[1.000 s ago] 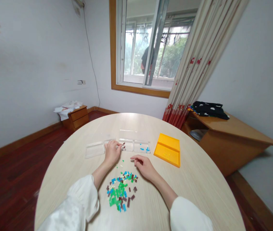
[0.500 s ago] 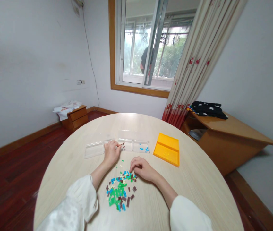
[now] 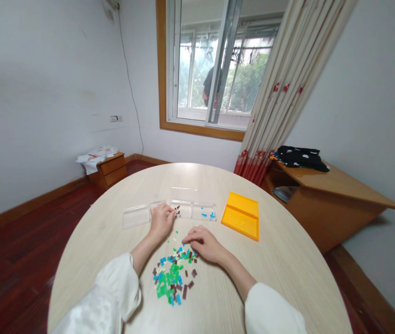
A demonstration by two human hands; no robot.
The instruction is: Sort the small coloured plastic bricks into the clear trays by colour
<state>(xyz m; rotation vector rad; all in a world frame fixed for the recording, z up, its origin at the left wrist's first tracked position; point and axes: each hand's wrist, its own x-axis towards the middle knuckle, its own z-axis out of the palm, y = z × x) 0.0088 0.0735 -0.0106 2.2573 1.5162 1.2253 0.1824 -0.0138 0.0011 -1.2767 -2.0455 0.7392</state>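
Over the clear plastic boxes rests my left hand [image 3: 161, 220], fingers bent and close together; anything inside them is hidden. Its fingertips are beside a few small brown bricks [image 3: 178, 211] in a clear box [image 3: 185, 214]. My right hand [image 3: 204, 243] is low above the far edge of a loose heap of toy bricks [image 3: 169, 278] in green, blue, brown and cream. Its forefinger reaches out to the left, the thumb apart from it, with the tip at a small blue brick [image 3: 183, 244]. A neighbouring clear box [image 3: 204, 217] contains several blue bricks.
A clear box [image 3: 136, 217] lies at the left of the row. An open yellow case [image 3: 241, 222] lies to the right on the round table [image 3: 270, 287]. Beyond the table stand a small drawer cabinet [image 3: 113, 169] and a wooden desk [image 3: 343, 185]. A person [image 3: 209, 86] is outside the window.
My right forefinger has stretched out to the left, toward a small blue brick that now lies a little apart from the heap. My left hand has stayed in place.
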